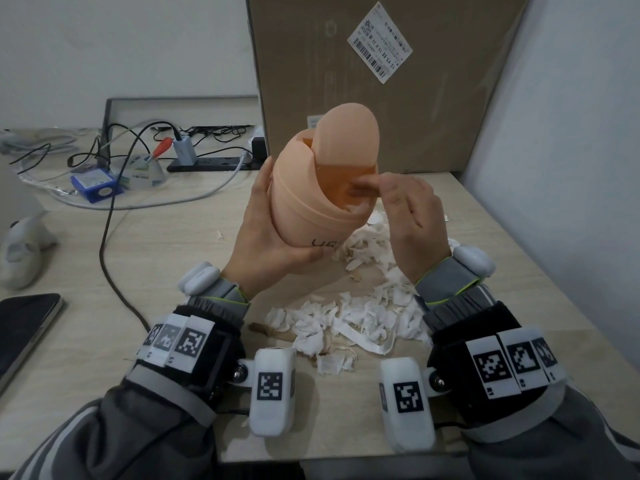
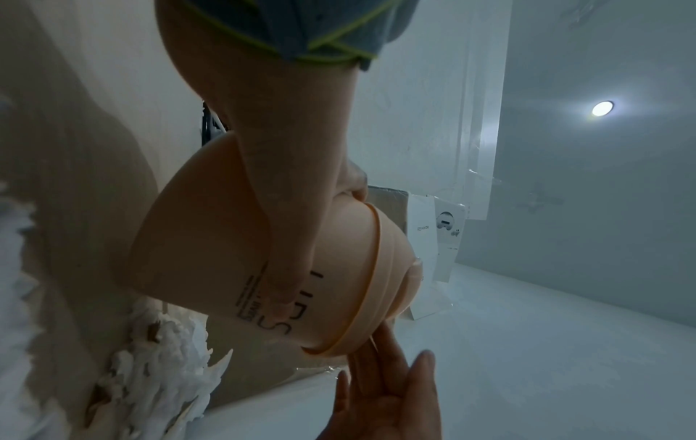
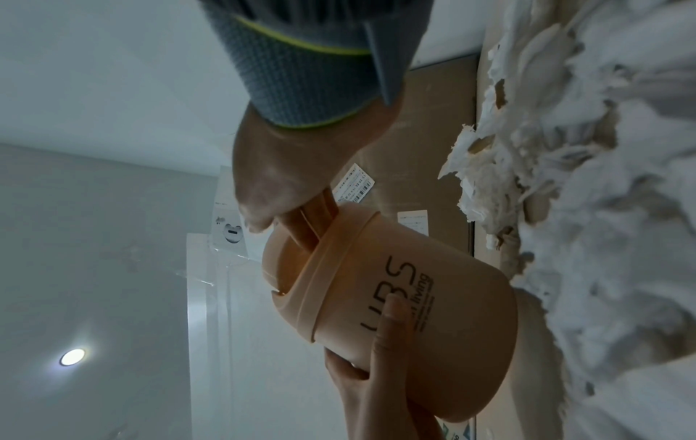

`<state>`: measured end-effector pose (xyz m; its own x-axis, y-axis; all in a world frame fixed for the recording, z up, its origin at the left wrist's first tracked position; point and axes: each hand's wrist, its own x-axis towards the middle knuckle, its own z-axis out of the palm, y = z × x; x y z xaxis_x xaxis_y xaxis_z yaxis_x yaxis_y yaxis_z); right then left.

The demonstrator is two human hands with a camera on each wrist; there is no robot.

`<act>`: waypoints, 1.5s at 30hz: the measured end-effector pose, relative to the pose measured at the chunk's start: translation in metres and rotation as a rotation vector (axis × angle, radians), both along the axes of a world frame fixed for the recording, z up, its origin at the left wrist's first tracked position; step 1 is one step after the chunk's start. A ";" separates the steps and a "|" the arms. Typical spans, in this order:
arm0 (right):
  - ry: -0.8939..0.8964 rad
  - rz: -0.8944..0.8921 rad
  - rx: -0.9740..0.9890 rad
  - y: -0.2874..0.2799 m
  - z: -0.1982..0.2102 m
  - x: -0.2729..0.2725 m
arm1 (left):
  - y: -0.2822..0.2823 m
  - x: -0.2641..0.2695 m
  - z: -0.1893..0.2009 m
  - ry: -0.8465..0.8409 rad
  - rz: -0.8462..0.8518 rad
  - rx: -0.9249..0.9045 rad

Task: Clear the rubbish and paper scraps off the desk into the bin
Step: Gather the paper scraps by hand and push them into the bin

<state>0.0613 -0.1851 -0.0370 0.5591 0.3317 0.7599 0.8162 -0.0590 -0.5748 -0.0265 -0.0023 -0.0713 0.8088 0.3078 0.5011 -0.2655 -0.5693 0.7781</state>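
My left hand (image 1: pixel 263 233) grips a small peach bin (image 1: pixel 301 209) with a swing lid and holds it tilted above the desk (image 1: pixel 173 265). The thumb lies across the bin's printed front, the fingers wrap behind. My right hand (image 1: pixel 408 216) is at the lid, its fingertips pushing the flap (image 1: pixel 349 188) inward; the other fingers are loose. Whether it holds a scrap is hidden. A heap of torn white paper scraps (image 1: pixel 360 317) lies on the desk below the bin. The wrist views show the bin (image 2: pixel 211 253) (image 3: pixel 414 327) and the scraps (image 2: pixel 158 372) (image 3: pixel 602 208) beside it.
A large cardboard box (image 1: pixel 381 81) stands right behind the bin, and a white wall (image 1: pixel 571 168) borders the desk on the right. At the back left lie cables, a power strip (image 1: pixel 207 164), a blue box (image 1: pixel 97 185) and a red-handled screwdriver (image 1: pixel 161 148). A dark phone (image 1: pixel 24 327) lies at the left edge.
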 end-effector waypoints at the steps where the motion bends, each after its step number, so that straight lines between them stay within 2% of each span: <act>1: 0.016 0.026 0.002 0.000 0.000 0.000 | 0.000 0.000 0.000 -0.001 0.003 -0.002; 6: 0.040 0.099 -0.120 0.001 -0.004 -0.001 | 0.000 0.000 -0.001 0.003 0.016 -0.008; 10: 0.001 0.036 0.117 -0.003 -0.001 0.001 | 0.001 0.001 0.000 -0.010 0.038 -0.081; 13: 0.035 -0.044 0.241 -0.005 -0.003 0.005 | 0.007 -0.002 0.004 -0.041 0.089 -0.178; 18: 0.160 -0.089 0.284 -0.004 -0.012 0.016 | 0.033 -0.015 0.011 -0.127 0.249 -0.366; 25: 0.250 -0.106 0.264 -0.003 -0.019 0.023 | 0.095 -0.047 0.001 -0.215 0.631 -0.432; 28: 0.273 -0.091 0.270 -0.002 -0.021 0.024 | 0.116 -0.054 -0.010 -0.160 0.729 -0.413; 37: 0.353 -0.093 0.245 -0.001 -0.023 0.025 | 0.136 -0.056 -0.030 -0.092 0.800 -0.291; 41: 0.363 -0.104 0.232 -0.002 -0.023 0.024 | 0.133 -0.054 -0.031 -0.049 0.865 -0.277; 45: 0.375 -0.117 0.222 -0.003 -0.024 0.025 | 0.119 -0.049 -0.019 -0.077 0.978 -0.194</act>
<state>0.0864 -0.1883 -0.0606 0.8333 0.1015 0.5433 0.5444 0.0194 -0.8386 -0.0758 0.1171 -0.0905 0.1235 0.9027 0.4121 0.1981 -0.4293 0.8812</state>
